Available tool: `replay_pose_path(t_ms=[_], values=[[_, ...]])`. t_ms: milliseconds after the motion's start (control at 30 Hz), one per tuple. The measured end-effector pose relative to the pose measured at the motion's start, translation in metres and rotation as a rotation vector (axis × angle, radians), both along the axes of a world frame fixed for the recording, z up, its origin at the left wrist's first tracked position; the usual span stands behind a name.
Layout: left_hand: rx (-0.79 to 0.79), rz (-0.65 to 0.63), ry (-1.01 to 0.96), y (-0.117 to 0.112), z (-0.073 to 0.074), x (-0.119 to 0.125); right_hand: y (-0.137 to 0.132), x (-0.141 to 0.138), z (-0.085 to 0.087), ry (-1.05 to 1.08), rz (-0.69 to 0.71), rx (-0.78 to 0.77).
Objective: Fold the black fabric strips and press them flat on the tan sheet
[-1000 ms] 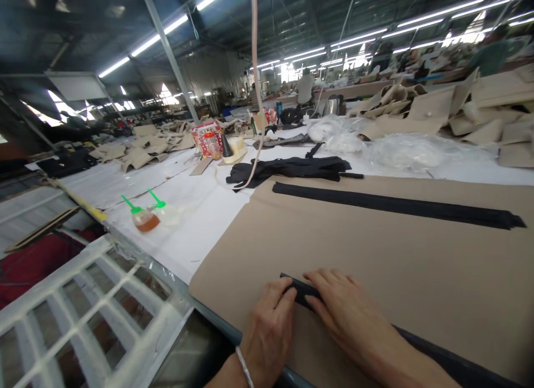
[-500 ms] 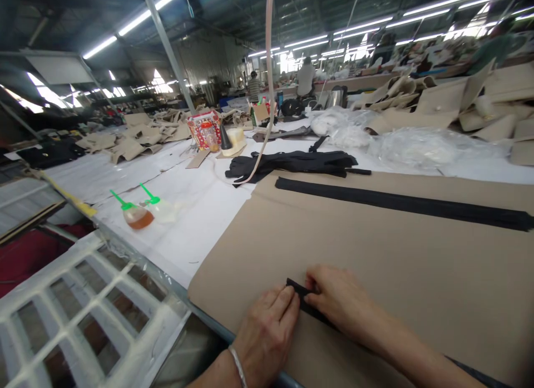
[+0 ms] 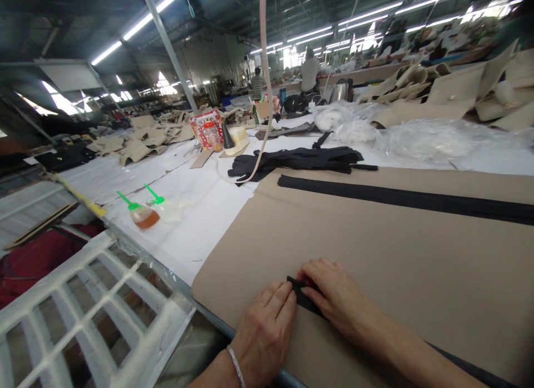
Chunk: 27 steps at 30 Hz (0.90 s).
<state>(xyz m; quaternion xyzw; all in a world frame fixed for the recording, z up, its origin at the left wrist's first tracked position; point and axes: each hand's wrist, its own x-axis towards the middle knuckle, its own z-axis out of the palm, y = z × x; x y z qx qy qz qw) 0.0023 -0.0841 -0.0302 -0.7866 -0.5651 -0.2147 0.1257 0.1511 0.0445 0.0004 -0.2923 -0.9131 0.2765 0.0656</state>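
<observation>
Now laying the left hand (image 3: 265,328) flatter, fingers together over the near edge of 1 black strip (image 3: 308,303), rather than bending them around its end as 1 second ago; cannot tell if pinching, with the thumb hidden. Now curling the right hand (image 3: 340,296) in closer, thumb and forefinger clamped on the same strip, just right of the left fingertips. Found beneath the fingers: that strip, atop a beige sheet (image 3: 375,254). Seemingly steadying with 1 hand, adjusting with the other. Beyond the fingertips, well apart: a 2nd strip (image 3: 396,197) and a dark fabric bundle (image 3: 296,161).
</observation>
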Motion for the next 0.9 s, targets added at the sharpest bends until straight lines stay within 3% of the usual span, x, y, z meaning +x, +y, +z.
replay_pose_path(t_ms=[633,900], values=[[-0.041,0.005,0.001,0.001,0.007,-0.009,-0.004,0.011,-0.014,0.21,0.057,-0.078],[-0.021,-0.011,0.039,0.003,0.015,-0.01,-0.01,0.016,-0.018,0.19,0.146,0.116]])
